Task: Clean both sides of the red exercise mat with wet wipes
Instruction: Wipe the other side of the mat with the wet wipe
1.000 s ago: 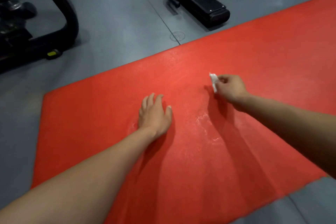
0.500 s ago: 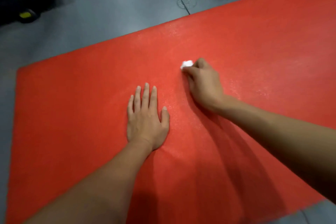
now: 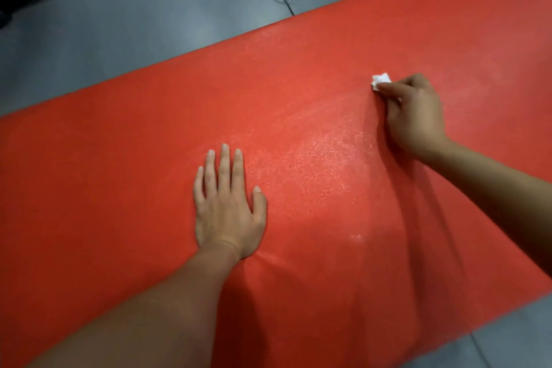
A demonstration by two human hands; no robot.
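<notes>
Flat red textured foam exercise mat is lying across the grey rubber-tile floor, filling most of the view. Left hand is resting palm-down near mat centre, fingers straight and flat. Right hand is sitting right of it toward the mat's far edge, fingers curled, pinching a small crumpled white wet wipe against the mat surface.

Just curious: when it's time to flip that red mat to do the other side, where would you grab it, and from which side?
Probably by its near long edge, coming in from the person's own side. The red mat lies flat on the grey floor, so only an edge gives the fingers something to curl under. The left hand rests flat on it and would have to lift first; the right hand pinches the wipe.
</notes>
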